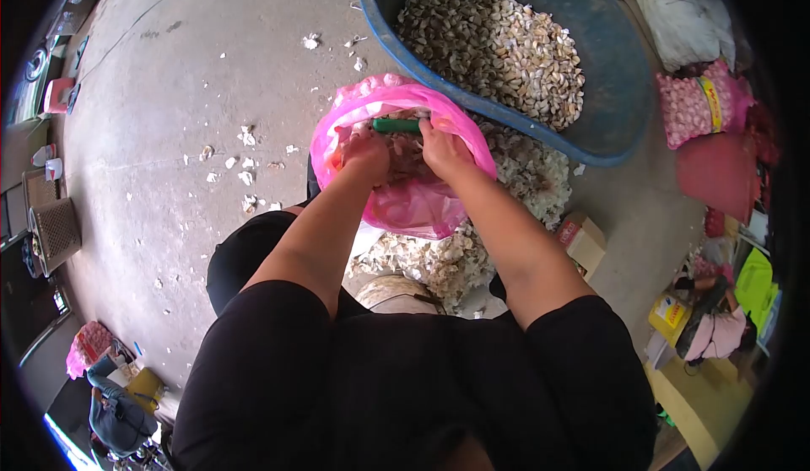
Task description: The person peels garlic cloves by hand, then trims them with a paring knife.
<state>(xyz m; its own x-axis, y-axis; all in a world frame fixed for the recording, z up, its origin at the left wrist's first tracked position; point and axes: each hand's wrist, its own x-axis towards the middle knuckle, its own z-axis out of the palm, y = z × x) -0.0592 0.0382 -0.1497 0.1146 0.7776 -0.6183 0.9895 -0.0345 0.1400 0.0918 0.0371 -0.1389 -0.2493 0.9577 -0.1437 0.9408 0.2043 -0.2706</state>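
Observation:
A pink plastic mesh bag (422, 211) stands in front of me with its mouth spread wide, and pale garlic bulbs (384, 83) bulge at its far side. Both my hands are inside the opening. My left hand (365, 152) is curled at the left of the bag, and what its fingers hold is hidden. My right hand (445, 150) closes at the right end of a green handle (396, 124). This handle lies across the bag's mouth; the rest of the tool does not show.
A blue wheelbarrow-like tub (620, 125) with many garlic cloves (506, 49) stands beyond the bag. Papery peelings (447, 260) are heaped below and right. A cardboard box (582, 243) sits nearby. A full garlic sack (692, 104) stands right. Other people (122, 416) sit at both sides.

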